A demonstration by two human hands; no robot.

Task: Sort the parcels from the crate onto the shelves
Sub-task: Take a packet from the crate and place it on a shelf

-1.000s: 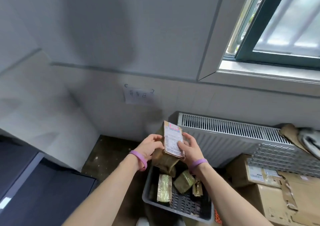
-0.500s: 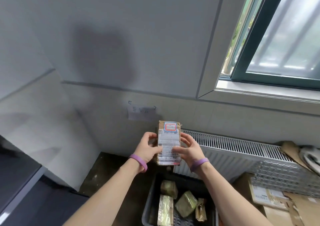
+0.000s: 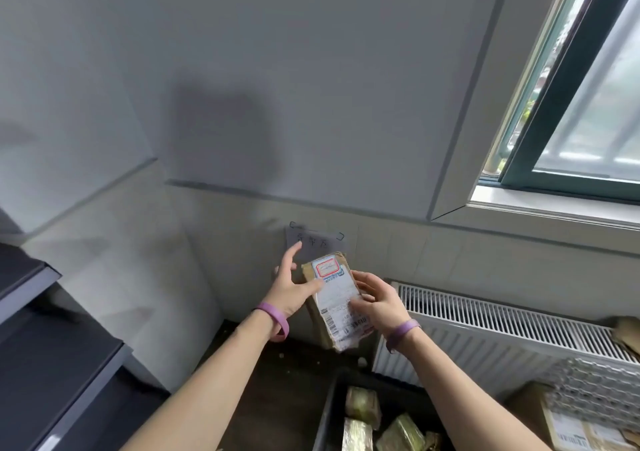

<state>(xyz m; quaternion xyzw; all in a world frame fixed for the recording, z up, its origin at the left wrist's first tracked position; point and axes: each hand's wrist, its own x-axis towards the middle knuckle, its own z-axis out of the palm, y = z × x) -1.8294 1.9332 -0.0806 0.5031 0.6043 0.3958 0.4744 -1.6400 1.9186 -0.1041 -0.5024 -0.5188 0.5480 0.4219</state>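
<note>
In the head view we see the right hand point(image 3: 377, 303) with its grip clamped on a brown parcel point(image 3: 337, 298). The fingers curl round its right edge, and the label faces us. The parcel hangs tilted in the air before the wall, higher than the dark crate point(image 3: 327, 412), where more parcels point(image 3: 362, 404) lie. The left hand point(image 3: 294, 286) has its grip apart, fingers spread, thumb touching the label. Dark shelves point(image 3: 52, 364) stand at the left.
</note>
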